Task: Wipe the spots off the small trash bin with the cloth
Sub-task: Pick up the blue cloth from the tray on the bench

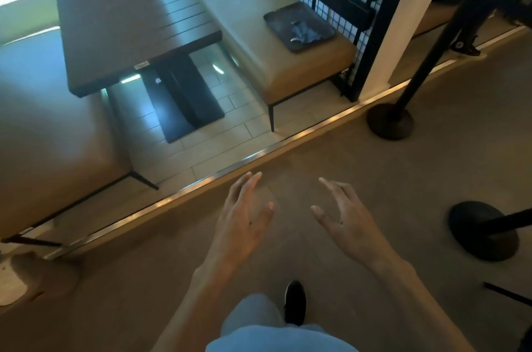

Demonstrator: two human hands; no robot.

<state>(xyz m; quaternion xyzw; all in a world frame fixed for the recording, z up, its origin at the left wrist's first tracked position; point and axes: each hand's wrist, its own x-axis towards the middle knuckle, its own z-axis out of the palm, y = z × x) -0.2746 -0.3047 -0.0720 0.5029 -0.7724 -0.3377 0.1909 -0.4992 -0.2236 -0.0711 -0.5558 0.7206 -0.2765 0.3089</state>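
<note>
My left hand [244,216] and my right hand [345,222] are held out in front of me over the brown floor, both with fingers spread and nothing in them. A crumpled grey-blue cloth [305,32] lies on a dark tray [298,26] that rests on the tan bench seat [259,20] at the upper right, well ahead of both hands. No small trash bin shows in this view.
A dark wooden table [126,14] stands between two tan benches, the second bench [43,135] at the left. A metal floor strip [230,164] crosses ahead. Black stanchion bases [390,121] [483,230] stand at the right, beside a white pillar [403,20].
</note>
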